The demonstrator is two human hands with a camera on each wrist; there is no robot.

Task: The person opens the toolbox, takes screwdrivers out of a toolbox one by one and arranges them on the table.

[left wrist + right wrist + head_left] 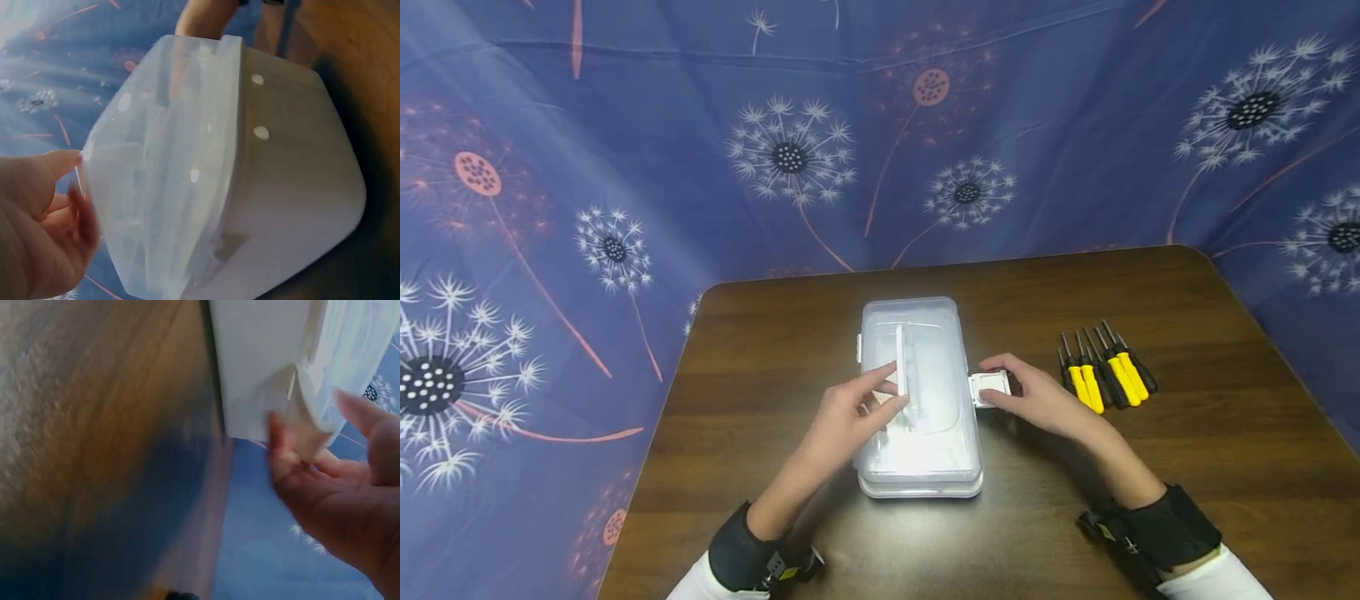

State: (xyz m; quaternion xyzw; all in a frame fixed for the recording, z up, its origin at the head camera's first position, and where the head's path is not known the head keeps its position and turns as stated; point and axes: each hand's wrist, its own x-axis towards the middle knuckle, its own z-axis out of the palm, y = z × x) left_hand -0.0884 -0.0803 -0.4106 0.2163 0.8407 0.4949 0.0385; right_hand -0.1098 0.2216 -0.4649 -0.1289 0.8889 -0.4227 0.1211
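Observation:
A clear plastic storage box (pixel 936 450) with a translucent lid and a whitish base stands on the table. My left hand (pixel 847 419) is at the white handle (pixel 901 354) on top of the lid, holding it with thumb and fingers. On the right side of the box a white latch (pixel 988 385) sticks outward, swung away from the wall. My right hand (pixel 1045 400) grips that latch between thumb and fingers, as the right wrist view also shows, with the latch (pixel 306 419) tilted off the box. The box's contents cannot be made out.
Several screwdrivers (pixel 1107 375) with yellow and black handles lie side by side to the right of the box. The brown wooden table (pixel 737 400) reaches back to a blue dandelion-print cloth (pixel 865 133). Another latch (pixel 859 348) shows on the box's left side.

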